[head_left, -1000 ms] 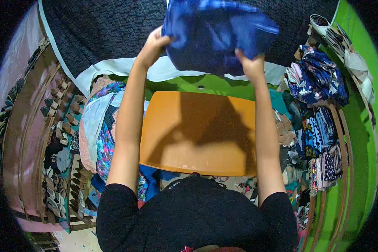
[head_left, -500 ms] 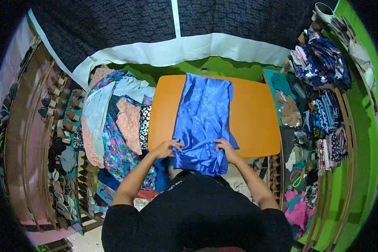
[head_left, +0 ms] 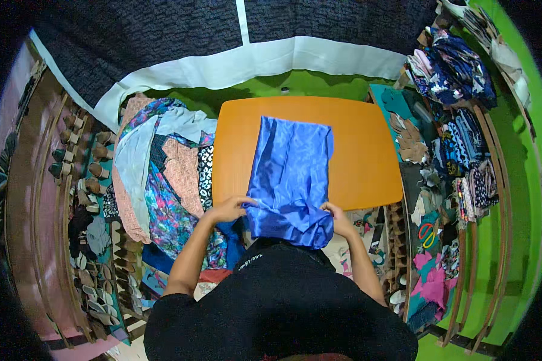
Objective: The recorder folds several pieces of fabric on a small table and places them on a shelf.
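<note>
A shiny blue satin cloth (head_left: 292, 159) lies lengthwise over the orange tabletop (head_left: 361, 150), its near end bunched and hanging past the table's front edge toward my body. My left hand (head_left: 230, 209) grips the cloth's left side near that end, fingertips closed on the fabric. On the opposite side, my right hand (head_left: 338, 219) pinches the right edge, with the thumb and fingers partly hidden by folds. Between the hands the fabric is gathered and creased; its far part lies flatter.
Left of the table, patterned and plain fabrics (head_left: 168, 156) are heaped. Racks of shoes (head_left: 96, 289) stand at far left. On the right, a shelf holds folded cloths (head_left: 479, 186), scraps (head_left: 430, 283) and scissors with coloured handles (head_left: 427, 235). A dark curtain (head_left: 337, 24) hangs behind.
The cloth's far end has slid toward me, off the table's back edge. My right hand has shifted outward from on top of the cloth to its right edge. The view has tilted slightly.
</note>
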Demonstrator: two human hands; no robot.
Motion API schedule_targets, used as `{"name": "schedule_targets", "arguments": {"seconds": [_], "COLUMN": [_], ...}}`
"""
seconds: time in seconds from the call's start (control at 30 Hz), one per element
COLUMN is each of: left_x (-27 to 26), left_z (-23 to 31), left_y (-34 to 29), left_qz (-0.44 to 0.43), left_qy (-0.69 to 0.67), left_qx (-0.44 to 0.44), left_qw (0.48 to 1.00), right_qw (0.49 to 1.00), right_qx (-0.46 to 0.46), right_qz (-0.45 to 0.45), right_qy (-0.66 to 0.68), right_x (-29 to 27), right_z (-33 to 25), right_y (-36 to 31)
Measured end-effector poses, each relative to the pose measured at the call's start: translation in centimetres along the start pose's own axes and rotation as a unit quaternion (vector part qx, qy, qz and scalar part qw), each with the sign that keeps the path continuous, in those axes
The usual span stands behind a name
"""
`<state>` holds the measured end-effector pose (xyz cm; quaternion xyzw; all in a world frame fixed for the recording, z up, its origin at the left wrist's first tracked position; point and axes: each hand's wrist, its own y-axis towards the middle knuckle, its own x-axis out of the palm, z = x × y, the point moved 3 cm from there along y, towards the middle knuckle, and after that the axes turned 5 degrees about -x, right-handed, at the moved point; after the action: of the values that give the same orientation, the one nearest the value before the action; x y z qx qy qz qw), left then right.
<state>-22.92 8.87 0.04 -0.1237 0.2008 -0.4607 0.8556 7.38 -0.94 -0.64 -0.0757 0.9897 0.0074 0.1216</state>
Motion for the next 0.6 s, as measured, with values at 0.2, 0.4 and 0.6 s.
{"name": "schedule_targets", "arguments": {"seconds": [0.2,0.4,0.6], "left_x": [-5.5,-7.5,-5.5], "left_z": [1.6,-6.5,-8.7], "left_y": [7.4,15.1,15.8], "left_qz": [0.075,0.203,0.311], "left_qy": [-0.216,-0.298,-0.223], "left_qx": [-0.070,-0.175,-0.033], "left_qw": [0.971,0.916,0.923], "right_qw": [0.993,0.963,0.877], "right_qx": [0.090,0.251,0.063], "right_qz": [-0.075,0.090,0.364], "right_qy": [0.014,-0.052,-0.307], "right_x": [-4.4,-4.8,-5.0], "right_z": [0.3,7.0,4.2], "right_y": [8.0,14.7,7.8]}}
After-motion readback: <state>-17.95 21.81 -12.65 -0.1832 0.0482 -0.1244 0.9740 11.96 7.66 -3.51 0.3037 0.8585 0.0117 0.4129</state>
